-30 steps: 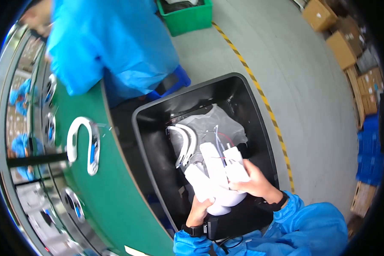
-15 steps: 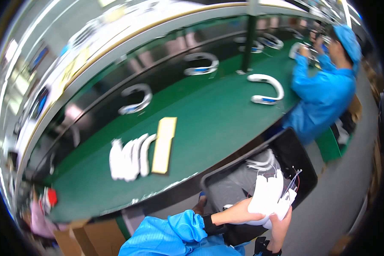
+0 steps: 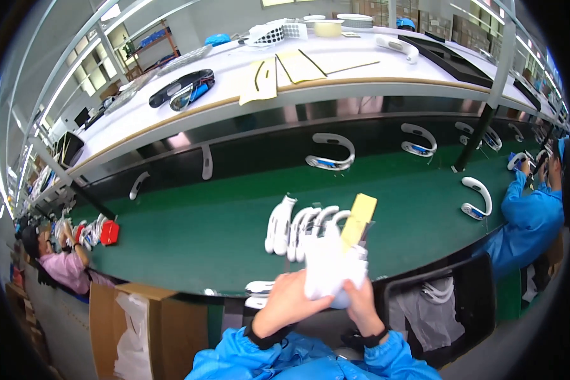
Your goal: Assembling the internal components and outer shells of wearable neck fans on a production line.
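Both my hands hold a bunch of white curved plastic casings (image 3: 326, 266) in front of me, over the near edge of the green bench. My left hand (image 3: 288, 301) wraps the lower left side, and my right hand (image 3: 361, 304) closes on the lower right. The bunch is slightly blurred. Just beyond it stands a row of similar white casings (image 3: 278, 225), partly hidden by what I hold. A yellow block (image 3: 361, 212) adjoins the row on the right. Near the bench edge, left of my hands, lie a few more white pieces (image 3: 258, 294).
A black bin (image 3: 481, 307) with grey bags and white parts stands right of me. Cardboard box (image 3: 183, 335) at lower left. White C-shaped neck bands (image 3: 486, 190) lie along the green bench (image 3: 190, 247). A raised shelf (image 3: 354, 50) runs behind. People sit at both ends.
My hands have moved left from above the black bin to the bench front, carrying the white casings. The view has swung left, showing more of the shelf and the person at left.
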The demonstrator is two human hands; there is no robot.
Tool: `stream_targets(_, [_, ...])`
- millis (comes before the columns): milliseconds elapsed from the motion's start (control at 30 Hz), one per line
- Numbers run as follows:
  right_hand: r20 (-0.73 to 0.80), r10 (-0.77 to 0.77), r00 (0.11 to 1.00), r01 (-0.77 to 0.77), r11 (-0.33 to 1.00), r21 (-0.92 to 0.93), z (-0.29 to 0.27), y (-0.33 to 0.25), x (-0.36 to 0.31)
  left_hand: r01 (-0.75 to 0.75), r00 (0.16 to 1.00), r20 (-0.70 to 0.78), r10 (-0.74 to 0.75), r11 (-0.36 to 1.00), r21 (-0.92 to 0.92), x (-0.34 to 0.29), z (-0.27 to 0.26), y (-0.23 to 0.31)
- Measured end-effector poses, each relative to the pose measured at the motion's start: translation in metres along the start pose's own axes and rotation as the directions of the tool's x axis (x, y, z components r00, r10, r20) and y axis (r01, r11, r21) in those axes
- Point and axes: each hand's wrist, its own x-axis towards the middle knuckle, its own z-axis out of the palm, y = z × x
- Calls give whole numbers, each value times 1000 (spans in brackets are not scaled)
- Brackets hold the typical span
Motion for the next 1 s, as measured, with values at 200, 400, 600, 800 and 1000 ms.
stream_targets(200, [432,434,791,-479,878,-5,162,136,132,500,852,-216,-477,863,65,-6,-115,-144])
stream_targets(400, [492,554,671,-679,726,108,238,227,248,583,783,-260,-565,812,-9,41,-169,-278])
stream_targets(600, [-16,204,979,-179,814,-552,156,252,300,471,864,86,-497,856,211,130,-107,-322])
stream_targets(800, [308,-146,940,328,630,-704,107,127,201,313,869,422,-259,948,-63,140,-25,-366])
stream_targets(1000, [-410,-235,881,108,944,-311,-199,-8,82,-27,786,610,-100,980,196,170,42,-337])
